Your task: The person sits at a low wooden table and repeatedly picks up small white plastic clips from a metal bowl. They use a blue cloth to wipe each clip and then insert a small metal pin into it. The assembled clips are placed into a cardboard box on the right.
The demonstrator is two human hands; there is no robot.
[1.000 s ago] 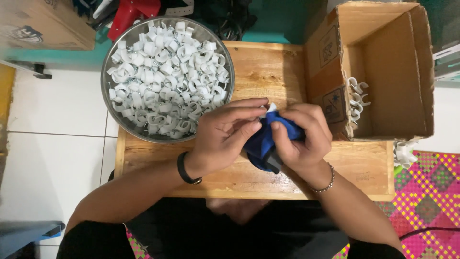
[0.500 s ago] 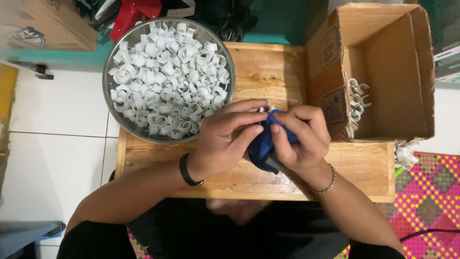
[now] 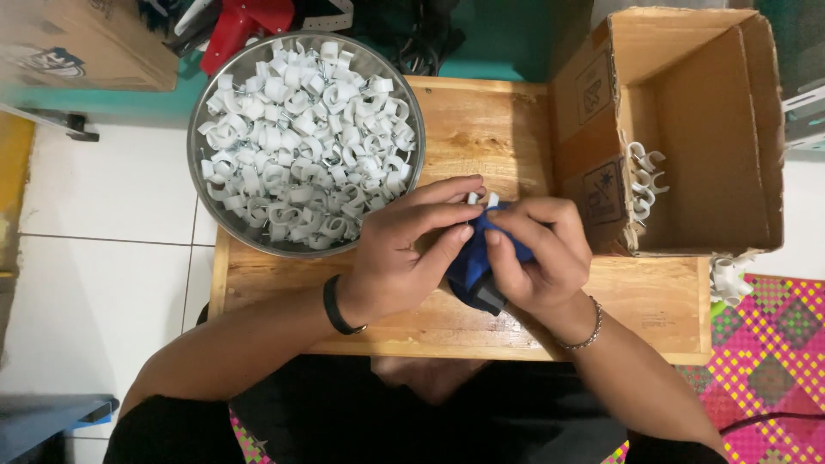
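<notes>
Here, metal bowl (image 3: 199, 129) heaped with white clips (image 3: 301, 146), cardboard box (image 3: 756, 129) holding few.

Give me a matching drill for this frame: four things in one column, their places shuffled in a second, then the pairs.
Things:
1. metal bowl
2. cardboard box
3. blue tool
4. black wristband

Places:
A. on the left hand's wrist
B. lying on its side at the right end of the wooden board, a few white clips inside
C. at the board's left end, heaped with white clips
D. held between both hands, the right hand around it

Pairs: 1-C, 2-B, 3-D, 4-A
</notes>
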